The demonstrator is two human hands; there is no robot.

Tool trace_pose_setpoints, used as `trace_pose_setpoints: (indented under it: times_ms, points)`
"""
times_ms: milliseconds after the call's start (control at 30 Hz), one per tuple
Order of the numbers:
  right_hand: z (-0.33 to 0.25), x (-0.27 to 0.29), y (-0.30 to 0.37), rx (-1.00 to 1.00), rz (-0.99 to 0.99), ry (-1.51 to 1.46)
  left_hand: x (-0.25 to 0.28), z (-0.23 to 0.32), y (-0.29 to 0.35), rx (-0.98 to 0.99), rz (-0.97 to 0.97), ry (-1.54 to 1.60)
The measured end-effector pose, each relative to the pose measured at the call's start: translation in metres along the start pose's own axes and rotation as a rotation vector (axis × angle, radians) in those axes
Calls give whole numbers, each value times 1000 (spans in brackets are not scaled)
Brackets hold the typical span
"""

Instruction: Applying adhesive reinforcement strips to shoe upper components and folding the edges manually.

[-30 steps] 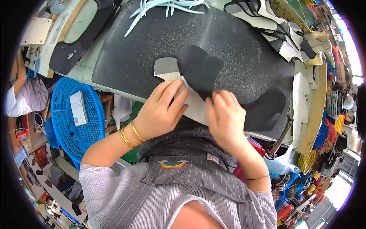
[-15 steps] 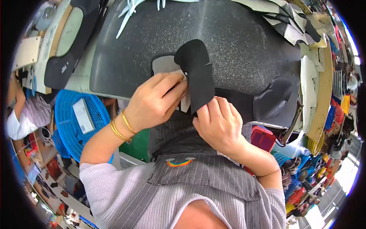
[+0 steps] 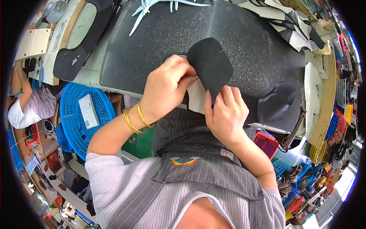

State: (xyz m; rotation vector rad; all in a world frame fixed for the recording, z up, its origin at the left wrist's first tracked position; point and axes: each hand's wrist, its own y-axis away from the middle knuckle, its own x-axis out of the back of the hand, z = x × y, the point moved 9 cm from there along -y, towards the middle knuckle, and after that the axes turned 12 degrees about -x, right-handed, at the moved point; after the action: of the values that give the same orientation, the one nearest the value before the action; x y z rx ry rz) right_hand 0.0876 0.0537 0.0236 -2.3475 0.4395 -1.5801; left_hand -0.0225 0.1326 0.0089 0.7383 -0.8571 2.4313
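Between my hands is a black, leather-like shoe piece (image 3: 211,63) with rounded corners, raised above the near edge of the dark work surface. My left hand (image 3: 167,86), with two gold bangles at the wrist, pinches its left edge between thumb and fingers. Lower down, my right hand (image 3: 228,114) grips the narrower end, thumb in front. A pale underside or backing (image 3: 196,97) shows below my left fingers; whether it belongs to the same piece I cannot tell. To the right of my right hand lies another black piece (image 3: 276,103), partly folded and glossy.
Light-blue strips (image 3: 167,4) lie at the far edge of the dark board (image 3: 152,42). Cut black-and-white pieces (image 3: 293,28) are piled far right. A blue basket (image 3: 70,110) holding a white box stands at left, and a red bin (image 3: 265,144) at right. Another person's arm (image 3: 23,87) shows far left.
The black piece has turned and spread, showing a broader face. My right hand has shifted slightly right, my left hand up and right. The whole view has also shifted a little.
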Motion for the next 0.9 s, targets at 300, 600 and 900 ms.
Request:
trace_pose_setpoints:
  times_ms: [300,600,900]
  points:
    - [4,4,1,-9,25,-33,-5,-3,-7,2,-103,-129]
    - [-10,-4,11,98,-65,-21,2,-14,-12,18,-150,-24]
    - [-40,-22,25,434,-83,440,-5,-38,-20,265,-257,244]
